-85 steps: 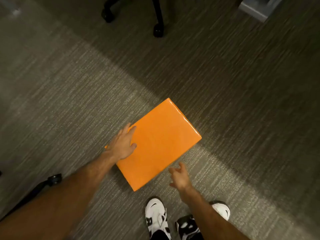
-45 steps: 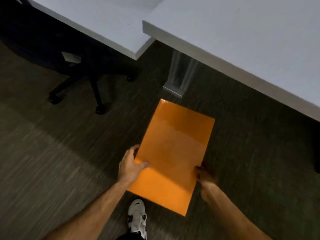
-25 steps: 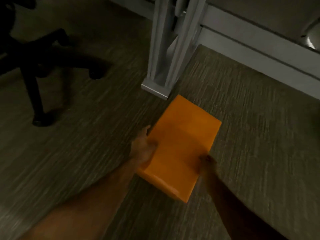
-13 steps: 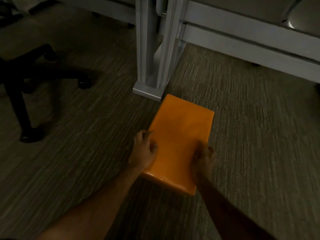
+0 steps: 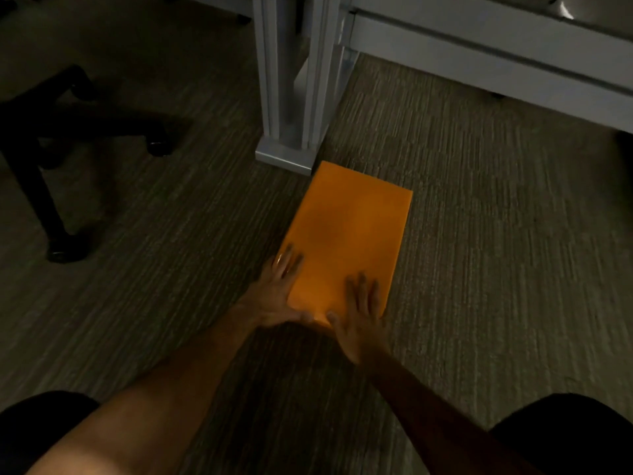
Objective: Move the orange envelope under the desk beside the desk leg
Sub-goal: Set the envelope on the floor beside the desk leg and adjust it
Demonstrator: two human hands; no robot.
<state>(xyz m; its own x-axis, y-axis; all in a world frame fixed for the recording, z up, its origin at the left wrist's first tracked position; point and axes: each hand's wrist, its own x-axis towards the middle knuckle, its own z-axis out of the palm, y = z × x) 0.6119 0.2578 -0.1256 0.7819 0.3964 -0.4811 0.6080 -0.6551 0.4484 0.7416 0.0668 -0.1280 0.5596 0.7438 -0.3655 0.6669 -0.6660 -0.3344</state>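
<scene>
Dim, striped grey-green carpet [image 5: 496, 269] is seen across the whole floor, with the area beneath a desk shown in low light. 1 pale grey metal desk leg [image 5: 291, 80] is observed standing upright at upper centre, ending in a flat foot plate [image 5: 284, 158] resting on the carpet. A pale grey horizontal rail [image 5: 479, 60] is seen running from the leg toward the upper right. The black base of an office chair [image 5: 51, 138] is noted at the left, well apart from the leg, with 2 of its casters visible on the carpet.

The orange envelope [image 5: 349, 231] is found lying flat on the carpet, just beside the right-hand side of the foot plate, its far left corner close to the plate; whether the 2 touch cannot be told. Its long axis is directed away from the person.

The left hand [image 5: 274, 293] is seen spread flat, fingers extended along the near left edge of the envelope and partly on the carpet. The right hand [image 5: 363, 313] is seen spread flat, fingers extended and pressed on the near right corner. Nothing is gripped by either hand. Both bare forearms are recorded reaching forward from the lower edge, with 2 dark-clothed knees at the bottom corners
</scene>
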